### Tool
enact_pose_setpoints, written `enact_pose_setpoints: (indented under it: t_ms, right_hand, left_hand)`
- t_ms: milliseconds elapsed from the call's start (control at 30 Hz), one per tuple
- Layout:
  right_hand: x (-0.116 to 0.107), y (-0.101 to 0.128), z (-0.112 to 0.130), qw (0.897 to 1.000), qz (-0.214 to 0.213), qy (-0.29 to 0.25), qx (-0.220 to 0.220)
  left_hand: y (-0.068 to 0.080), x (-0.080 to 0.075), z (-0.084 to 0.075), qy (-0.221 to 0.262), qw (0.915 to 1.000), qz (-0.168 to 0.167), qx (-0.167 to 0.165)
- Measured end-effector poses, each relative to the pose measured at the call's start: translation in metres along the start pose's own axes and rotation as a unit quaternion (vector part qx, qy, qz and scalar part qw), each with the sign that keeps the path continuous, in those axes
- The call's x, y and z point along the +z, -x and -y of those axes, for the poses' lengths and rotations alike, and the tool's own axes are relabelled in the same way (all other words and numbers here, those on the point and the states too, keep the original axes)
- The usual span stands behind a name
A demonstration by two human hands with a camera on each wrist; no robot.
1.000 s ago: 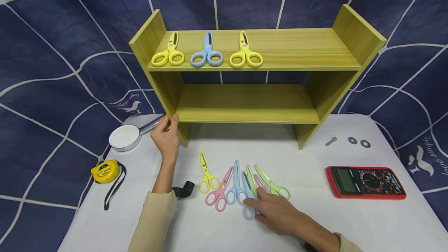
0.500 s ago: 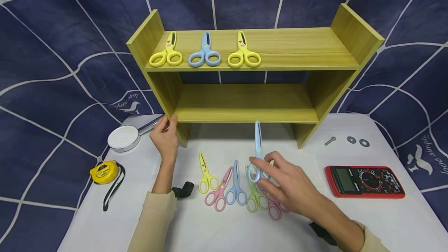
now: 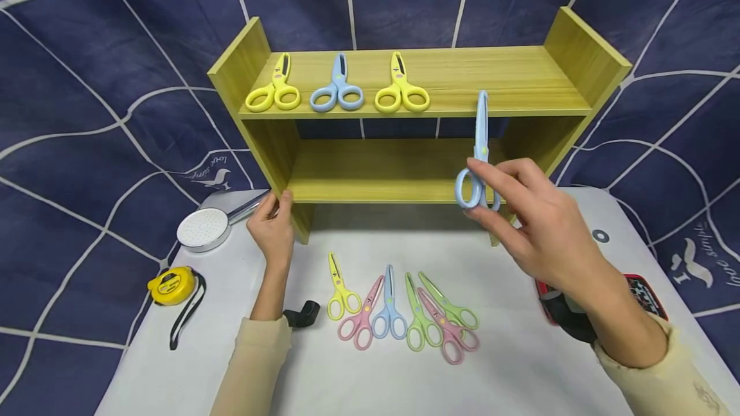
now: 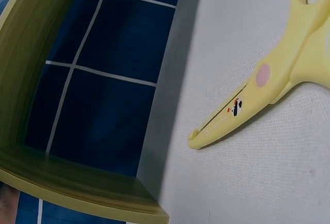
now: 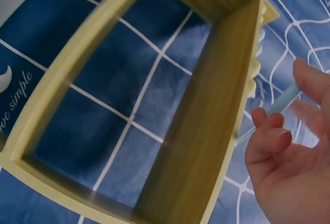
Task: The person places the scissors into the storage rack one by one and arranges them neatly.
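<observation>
Holding blue scissors point(image 3: 478, 159) upright in my right hand point(image 3: 534, 223), before the wooden shelf point(image 3: 584, 56).

Head view: my right fingers pinch the handle loops, blades pointing up in front of the shelf's right half, the tip level with the top board. My left hand point(image 3: 274, 230) rests against the shelf's left leg, fingers curled round its front edge. Three pairs of scissors point(image 3: 338, 85) lie on the top board; six more point(image 3: 399, 316) lie fanned on the white table point(image 3: 358, 384). A shower head point(image 3: 202, 228), tape measure point(image 3: 170, 284) and red meter point(image 3: 644, 291) lie about. Left wrist view: yellow scissors point(image 4: 268, 92) lie on the table beside the shelf; my hand is out of frame. Right wrist view: curled fingers point(image 5: 270, 136) grip a pale blue blade near the shelf.
</observation>
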State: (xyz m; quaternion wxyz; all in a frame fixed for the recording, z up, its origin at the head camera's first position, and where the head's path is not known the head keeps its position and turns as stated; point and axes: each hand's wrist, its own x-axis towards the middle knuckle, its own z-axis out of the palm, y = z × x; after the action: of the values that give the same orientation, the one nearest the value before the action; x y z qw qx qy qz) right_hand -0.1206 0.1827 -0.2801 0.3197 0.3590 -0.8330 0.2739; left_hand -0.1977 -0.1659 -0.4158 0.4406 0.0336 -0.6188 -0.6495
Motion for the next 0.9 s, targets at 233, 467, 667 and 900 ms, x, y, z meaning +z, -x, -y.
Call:
enact_pose_setpoints:
  t_ms: [233,467,667,900]
  right_hand:
    - [-0.005,-0.012,-0.002,0.997,-0.049,0.037,0.042]
    - [-0.004,-0.036,-0.010,0.988,-0.134,0.035,0.069]
    - [0.003,-0.061,-0.027,0.982,-0.124,0.000,0.143]
    - [0.009,-0.077,-0.037,0.958,-0.098,-0.080,0.256]
  left_hand:
    - [0.000,0.000,0.001,0.004,1.0000,0.005,-0.002]
    - [0.000,0.000,0.000,-0.002,1.0000,0.003,-0.003]
    - [0.000,-0.002,0.002,0.003,1.0000,-0.001,-0.009]
    - [-0.001,-0.002,0.004,0.007,1.0000,0.004,-0.001]
